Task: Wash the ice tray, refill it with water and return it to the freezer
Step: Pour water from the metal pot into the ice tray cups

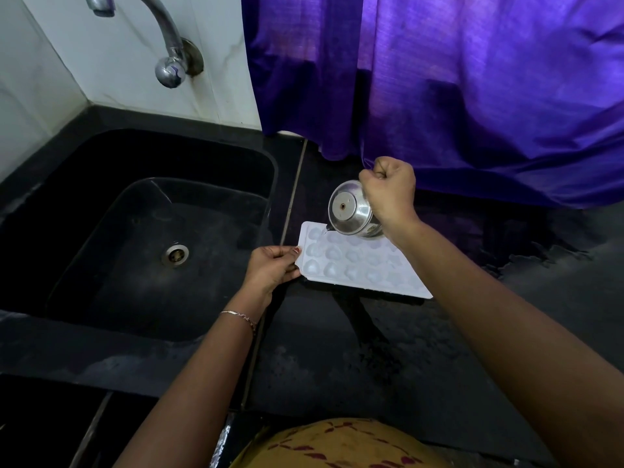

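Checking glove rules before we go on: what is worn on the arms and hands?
No sleeves or gloves show. The left hand has red polish on its thumbnail, and a thin chain bracelet with a small flat bar circles that wrist. The right hand and its wrist show no jewellery.

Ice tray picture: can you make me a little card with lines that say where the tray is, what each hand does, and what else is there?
tray: white ice tray over the black counter, right of the sink
left: left hand pinches the tray's left edge
right: right hand grips a steel pot, tipped above the tray's far corner
water: thin stream from pot into tray
tap: tap on the wall, no water seen running
behind: purple curtain
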The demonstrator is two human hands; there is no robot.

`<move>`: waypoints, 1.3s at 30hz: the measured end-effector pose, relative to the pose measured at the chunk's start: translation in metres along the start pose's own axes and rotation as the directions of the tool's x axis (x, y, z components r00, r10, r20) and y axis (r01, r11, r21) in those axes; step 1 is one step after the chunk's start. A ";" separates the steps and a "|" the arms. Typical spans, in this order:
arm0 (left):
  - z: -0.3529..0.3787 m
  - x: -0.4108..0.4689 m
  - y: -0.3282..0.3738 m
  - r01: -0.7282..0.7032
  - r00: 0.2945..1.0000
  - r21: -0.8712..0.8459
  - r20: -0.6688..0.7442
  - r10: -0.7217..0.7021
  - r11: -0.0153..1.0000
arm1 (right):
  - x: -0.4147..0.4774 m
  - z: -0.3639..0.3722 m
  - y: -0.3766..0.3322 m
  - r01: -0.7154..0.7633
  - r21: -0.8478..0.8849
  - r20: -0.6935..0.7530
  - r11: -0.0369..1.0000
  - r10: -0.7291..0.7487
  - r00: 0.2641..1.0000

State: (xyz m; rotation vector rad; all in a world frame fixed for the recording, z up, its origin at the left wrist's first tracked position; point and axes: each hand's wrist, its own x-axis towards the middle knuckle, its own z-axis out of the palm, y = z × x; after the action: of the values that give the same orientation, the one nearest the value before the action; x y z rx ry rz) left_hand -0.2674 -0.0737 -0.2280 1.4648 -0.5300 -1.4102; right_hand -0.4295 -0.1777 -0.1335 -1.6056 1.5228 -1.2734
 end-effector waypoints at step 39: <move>0.001 -0.005 0.003 -0.010 1.000 0.081 -0.019 0.012 0.997 | -0.052 -0.142 0.061 -0.337 0.481 -0.342 0.809 0.527 0.778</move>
State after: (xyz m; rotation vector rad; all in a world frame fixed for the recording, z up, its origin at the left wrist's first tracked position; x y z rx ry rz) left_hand -0.2684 -0.0711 -0.2225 1.5365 -0.5883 -1.3780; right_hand -0.5775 -0.1107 -0.1476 -0.6408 1.6461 -1.6172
